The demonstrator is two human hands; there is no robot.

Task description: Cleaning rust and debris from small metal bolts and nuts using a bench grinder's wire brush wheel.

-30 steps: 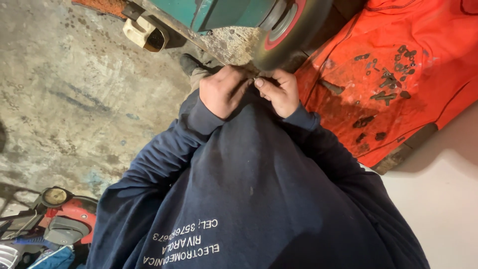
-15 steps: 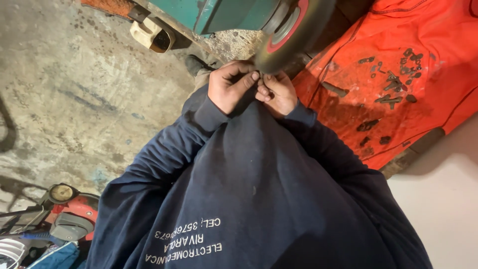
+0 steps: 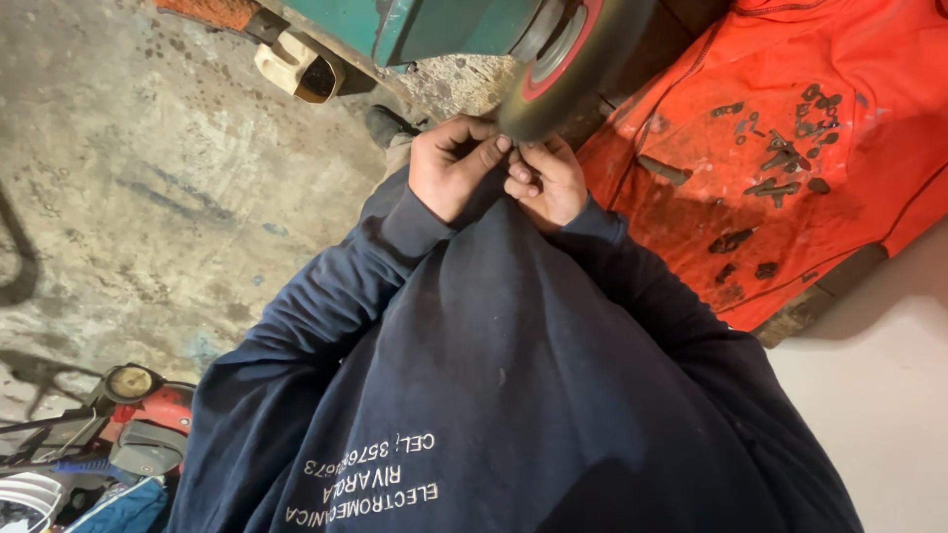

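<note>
My left hand (image 3: 449, 173) and my right hand (image 3: 545, 186) are held close together, fingertips pinched on a small piece that the fingers mostly hide. Both hands press up against the lower rim of a dark round grinding wheel (image 3: 583, 74) with a red hub. The wheel is mounted on a green machine body (image 3: 444, 25). My dark blue sweatshirt (image 3: 513, 395) fills the lower half of the view.
An orange cloth (image 3: 691, 237) with several small dark metal parts (image 3: 780, 158) lies to the right of the wheel. A cream container (image 3: 296, 69) sits beside the machine. Stained concrete floor (image 3: 148, 197) lies left, with a red machine and its round gauge (image 3: 130, 382) at the lower left.
Both hands stay at the wheel's rim. My left fingers have edged slightly up and right toward the wheel, and the view has drifted a little.
</note>
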